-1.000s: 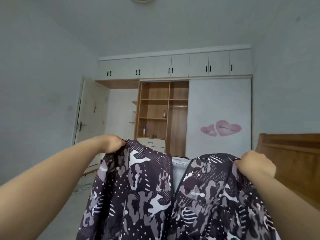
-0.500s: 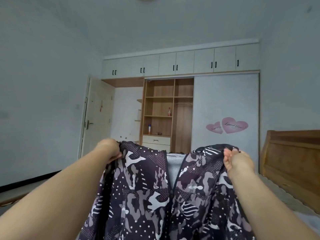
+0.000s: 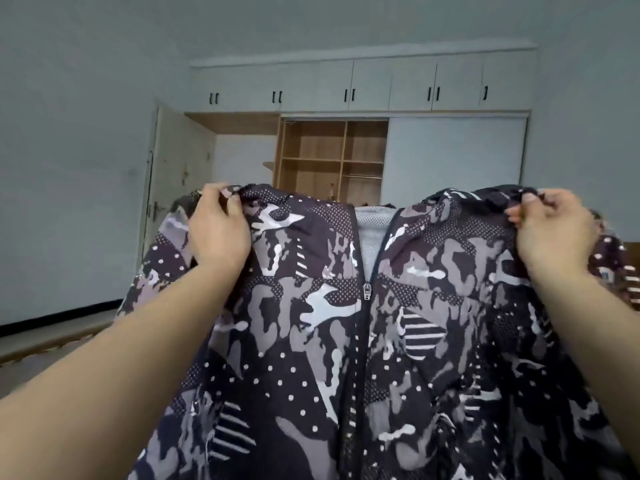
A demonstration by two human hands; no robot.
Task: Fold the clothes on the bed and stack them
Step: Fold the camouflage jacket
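1. Left hand [image 3: 218, 230] pinches the top edge of the jacket [image 3: 311, 323] at its left shoulder, thumb on the near face, fingers curled over the fabric.
2. Right hand [image 3: 550, 230] grips the opposite shoulder edge, fingers curled tight, cloth bunched under the fingertips.
3. Both hands at about the same height, well apart, jacket stretched between them.
4. Jacket held up in the air in front of the camera, hanging down out of the bottom of the view; dark camo print with dots and stripe patches.
5. Zipper [image 3: 365, 289] runs down the middle, closed from the pull downward, open above it; pale mesh lining [image 3: 372, 223] shows in the neck opening.
6. Both forearms bare, reaching in from the lower corners.
7. Behind the jacket: wardrobe [image 3: 450, 161] on the far wall, white sliding panel at right, open wooden shelves [image 3: 332, 157] at centre, a row of white upper cabinets [image 3: 367, 84] with black handles.
8. A small bottle [image 3: 331, 192] on a shelf, partly hidden by the jacket's edge.
9. Pale door [image 3: 180, 174] left of the shelves.
10. Bed not clearly in view.
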